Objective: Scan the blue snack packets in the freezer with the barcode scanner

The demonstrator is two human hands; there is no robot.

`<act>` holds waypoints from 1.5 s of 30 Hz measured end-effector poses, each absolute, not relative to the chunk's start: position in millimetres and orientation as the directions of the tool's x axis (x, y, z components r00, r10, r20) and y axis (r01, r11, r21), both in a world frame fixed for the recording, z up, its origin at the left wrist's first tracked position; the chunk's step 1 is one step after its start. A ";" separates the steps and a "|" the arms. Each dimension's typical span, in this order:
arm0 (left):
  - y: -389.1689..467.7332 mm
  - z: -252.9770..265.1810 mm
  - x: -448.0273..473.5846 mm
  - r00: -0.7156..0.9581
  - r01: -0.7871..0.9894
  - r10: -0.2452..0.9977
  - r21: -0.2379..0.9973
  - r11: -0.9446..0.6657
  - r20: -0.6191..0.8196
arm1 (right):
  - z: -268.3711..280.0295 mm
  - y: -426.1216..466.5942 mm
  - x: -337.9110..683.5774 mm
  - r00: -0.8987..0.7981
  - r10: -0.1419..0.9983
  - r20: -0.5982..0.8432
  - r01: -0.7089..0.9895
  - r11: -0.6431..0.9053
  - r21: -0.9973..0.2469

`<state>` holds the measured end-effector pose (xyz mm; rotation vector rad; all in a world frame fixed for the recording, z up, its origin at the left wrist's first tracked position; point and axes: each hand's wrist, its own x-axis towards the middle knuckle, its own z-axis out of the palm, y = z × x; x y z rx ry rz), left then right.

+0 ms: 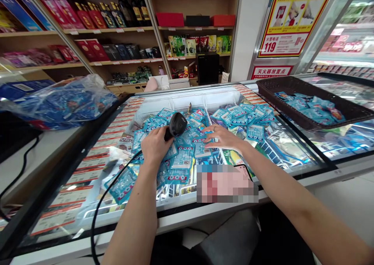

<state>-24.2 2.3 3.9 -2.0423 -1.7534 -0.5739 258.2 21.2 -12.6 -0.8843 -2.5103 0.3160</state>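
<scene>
The left hand [154, 143] is clamped around a black scanner [179, 124], its cord [92, 230] trailing toward the person, above blue packets [182, 158] spread over the glass top [300, 150]. The right hand [223, 136], fingers apart, is over the packets just right of the scanner; whether it touches any I cannot tell. More packets lie in a brown basket [350, 109] farther right.

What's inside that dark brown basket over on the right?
The basket holds a loose heap of overlapping blue packets, with bare brown around parts of it. Whatever lies beneath the top packets is covered, so I can't tell.
</scene>
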 end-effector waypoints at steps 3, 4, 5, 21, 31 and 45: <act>2.0 4.6 -22.6 0.141 0.989 0.828 -0.041 -0.141 0.543 | -13.9 23.3 262.5 -0.608 0.706 0.364 0.598 0.709 -0.375; 1.9 4.8 -22.3 0.143 0.989 0.826 -0.045 -0.142 0.544 | -14.0 23.2 263.0 -0.592 0.721 0.360 0.605 0.693 -0.392; 1.8 4.9 -22.1 0.146 0.989 0.825 -0.049 -0.143 0.545 | -14.1 22.9 263.2 -0.584 0.731 0.353 0.605 0.682 -0.411; 0.2 3.8 -18.9 0.231 0.968 0.827 -0.034 -0.250 0.512 | -34.4 56.1 283.9 0.001 0.949 0.316 0.581 0.257 -0.772; -1.4 2.6 -13.7 0.380 0.900 0.741 -0.036 -0.434 0.554 | -36.3 63.9 283.1 0.140 0.941 0.308 0.228 0.272 -0.935; -1.6 2.1 -9.6 0.455 0.857 0.741 -0.016 -0.515 0.494 | -40.5 68.4 284.0 0.171 0.940 0.297 0.114 0.280 -0.953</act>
